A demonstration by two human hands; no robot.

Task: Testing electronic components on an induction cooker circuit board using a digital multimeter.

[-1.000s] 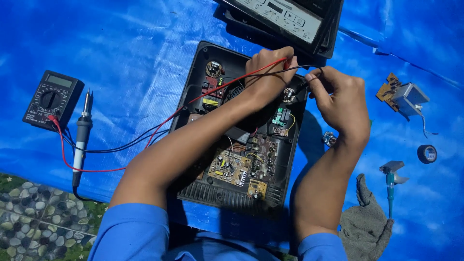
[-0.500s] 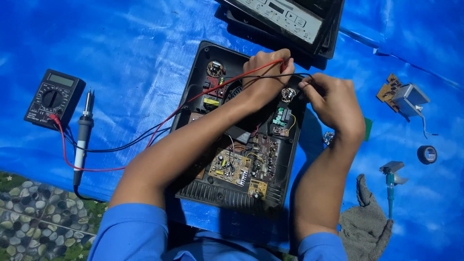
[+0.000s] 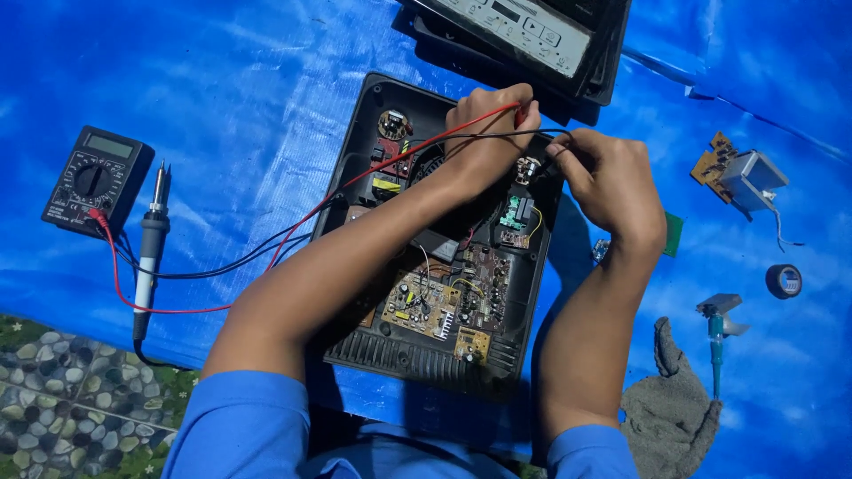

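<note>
L hand (image 3: 486, 133) grips red probe (image 3: 524, 113), R hand (image 3: 608, 177) grips black probe (image 3: 557, 153) over open casing (image 3: 444, 231). Multimeter (image 3: 98, 180) & soldering iron (image 3: 149, 253) far left; tape roll (image 3: 784, 280), rag (image 3: 670, 408) right.

Blue tarp (image 3: 248, 80) under multimeter (image 3: 96, 180), casing (image 3: 373, 115)

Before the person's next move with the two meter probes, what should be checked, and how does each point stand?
1. Left hand holds red-leaded probe: ok.
2. Right hand holds black-leaded probe: ok.
3. Both leads run unbroken to the black dial multimeter on the blue plastic tarp: ok.
4. Probe tips touching the intended contacts inside the opened black appliance casing: cannot tell, fingers hide them.
5. Soldering iron lies apart from both hands: ok.
6. Meter reading: cannot tell, too small.
</note>
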